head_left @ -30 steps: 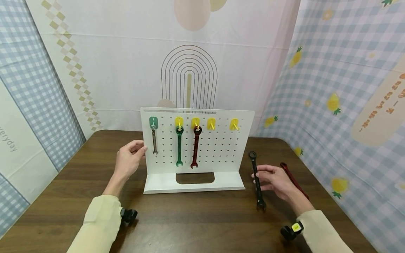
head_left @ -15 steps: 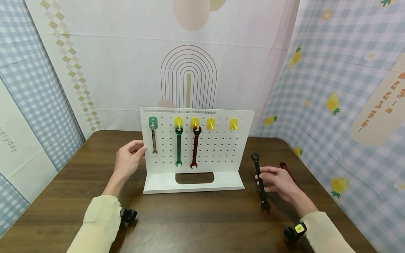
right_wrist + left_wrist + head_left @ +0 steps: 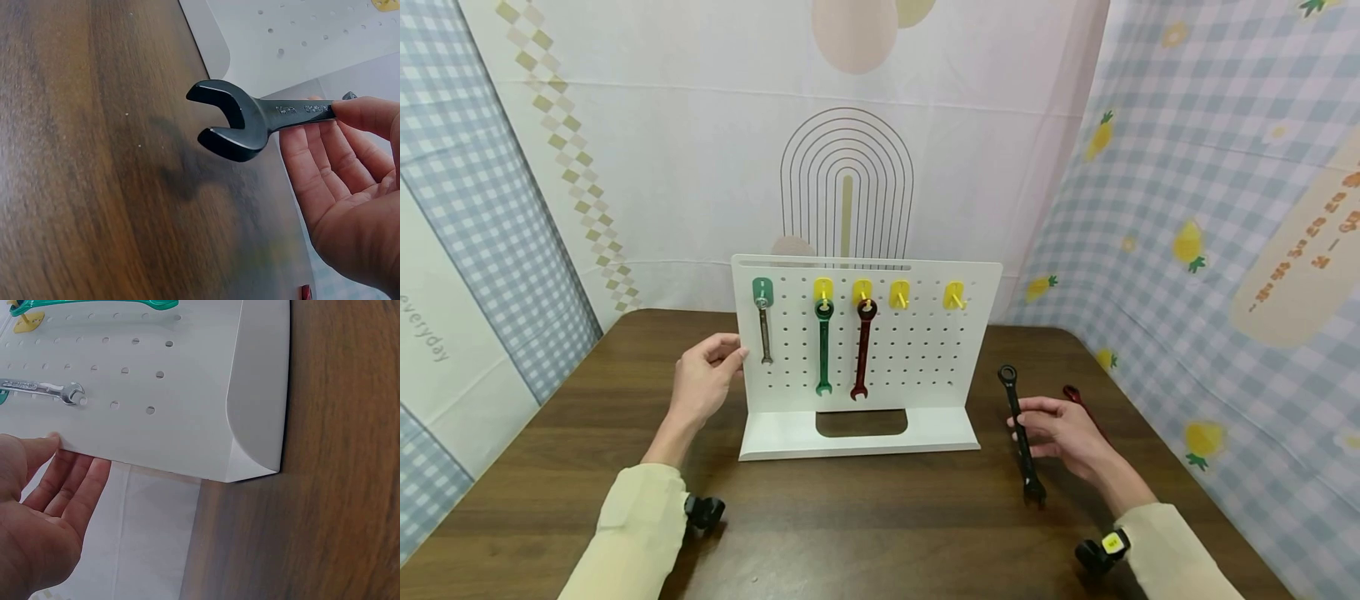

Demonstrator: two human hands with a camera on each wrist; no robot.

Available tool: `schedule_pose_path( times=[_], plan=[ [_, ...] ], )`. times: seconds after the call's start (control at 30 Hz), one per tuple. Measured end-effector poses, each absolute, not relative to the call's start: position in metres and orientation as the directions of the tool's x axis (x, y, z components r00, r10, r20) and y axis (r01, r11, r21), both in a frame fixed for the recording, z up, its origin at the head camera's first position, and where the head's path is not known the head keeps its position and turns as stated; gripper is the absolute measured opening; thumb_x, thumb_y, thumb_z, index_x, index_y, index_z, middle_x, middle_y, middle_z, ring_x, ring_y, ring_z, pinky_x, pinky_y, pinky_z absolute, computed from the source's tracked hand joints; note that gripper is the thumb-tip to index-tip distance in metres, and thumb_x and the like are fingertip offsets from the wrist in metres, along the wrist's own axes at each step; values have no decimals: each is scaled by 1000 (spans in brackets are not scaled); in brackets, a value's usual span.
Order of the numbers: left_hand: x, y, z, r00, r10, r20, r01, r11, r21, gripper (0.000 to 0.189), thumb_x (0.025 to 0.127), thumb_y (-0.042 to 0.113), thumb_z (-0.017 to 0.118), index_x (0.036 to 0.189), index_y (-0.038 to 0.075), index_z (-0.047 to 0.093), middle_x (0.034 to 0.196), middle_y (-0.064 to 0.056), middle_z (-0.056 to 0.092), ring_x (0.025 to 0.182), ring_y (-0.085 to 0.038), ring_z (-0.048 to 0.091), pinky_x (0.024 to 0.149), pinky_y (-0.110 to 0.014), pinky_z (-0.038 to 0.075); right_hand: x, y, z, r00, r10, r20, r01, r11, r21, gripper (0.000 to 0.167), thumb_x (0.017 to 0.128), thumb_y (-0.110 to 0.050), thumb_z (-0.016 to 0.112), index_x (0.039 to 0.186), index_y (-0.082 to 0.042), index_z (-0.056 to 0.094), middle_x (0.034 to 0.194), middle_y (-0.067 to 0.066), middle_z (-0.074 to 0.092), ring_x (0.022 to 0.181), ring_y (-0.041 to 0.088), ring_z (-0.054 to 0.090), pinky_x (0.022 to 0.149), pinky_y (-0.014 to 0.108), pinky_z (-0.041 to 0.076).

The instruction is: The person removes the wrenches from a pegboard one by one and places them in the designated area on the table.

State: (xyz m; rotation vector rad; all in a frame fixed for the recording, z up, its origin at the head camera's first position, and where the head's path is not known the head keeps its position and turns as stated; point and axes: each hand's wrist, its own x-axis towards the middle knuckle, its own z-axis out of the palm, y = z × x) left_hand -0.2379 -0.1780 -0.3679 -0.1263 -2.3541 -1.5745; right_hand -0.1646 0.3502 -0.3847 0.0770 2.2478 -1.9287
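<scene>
My left hand [image 3: 703, 379] pinches the left edge of a white pegboard stand [image 3: 917, 350], thumb in front and fingers behind, as the left wrist view shows. To the right of the stand, my right hand [image 3: 1063, 433] holds a black combination wrench [image 3: 1022, 437] between thumb and fingers, ring end up and open end down. Its open jaw points away from the palm over the tabletop in the right wrist view. On the board hang a small silver wrench [image 3: 765, 333], a green wrench [image 3: 823, 350] and a dark red wrench [image 3: 862, 350].
Two yellow hooks on the board's right half, one [image 3: 900, 294] nearer the middle and another [image 3: 955, 295] further right, carry nothing. Another red wrench [image 3: 1082, 404] lies on the wooden table [image 3: 865, 525] behind my right hand. Patterned cloth [image 3: 962, 167] stands around the back and sides.
My right hand has moved slightly right and toward me with the black wrench, covering more of the red wrench on the table. My left hand stays at the board's edge.
</scene>
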Motion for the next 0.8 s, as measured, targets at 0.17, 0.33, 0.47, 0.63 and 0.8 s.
schedule_pose_path(
  times=[0.17, 0.33, 0.47, 0.63, 0.8],
  plan=[
    [-238, -178, -368, -950, -100, 297, 238, 390, 890, 25, 105, 17, 68, 124, 0, 71, 112, -25, 74, 83, -9, 70, 70, -11, 58, -164, 352, -385, -982, -74, -174, 162, 153, -975, 21, 104, -13, 67, 125, -7, 69, 100, -5, 79, 89, 15, 77, 77, 34, 67],
    [-238, -177, -368, -949, -100, 299, 240, 385, 891, 26, 105, 16, 67, 124, 0, 71, 113, -25, 74, 82, -4, 68, 71, -12, 59, -164, 355, -385, -981, -63, -183, 172, 152, -973, 24, 105, -14, 66, 128, -4, 67, 101, -5, 79, 91, 16, 77, 78, 35, 67],
    [-238, -177, -368, -949, -101, 300, 242, 379, 893, 25, 105, 16, 68, 123, -1, 71, 112, -25, 73, 82, -4, 69, 71, -12, 59, -164, 358, -386, -981, -54, -188, 178, 152, -972, 23, 105, -13, 66, 127, -5, 67, 101, -5, 80, 91, 16, 77, 78, 35, 67],
    [-238, -178, -369, -948, -103, 302, 243, 380, 892, 24, 105, 16, 68, 122, -1, 71, 111, -25, 74, 82, -5, 69, 70, -12, 59, -163, 361, -388, -980, -46, -195, 186, 158, -970, 27, 105, -13, 66, 130, -2, 66, 101, -5, 79, 90, 15, 77, 78, 35, 67],
    [-238, -177, -369, -946, -101, 307, 249, 381, 891, 24, 105, 16, 68, 122, -1, 71, 111, -25, 74, 81, -3, 68, 70, -12, 59, -163, 366, -390, -977, -30, -213, 205, 167, -964, 29, 104, -15, 68, 131, -3, 67, 102, -6, 79, 91, 16, 77, 77, 35, 66]
  ],
)
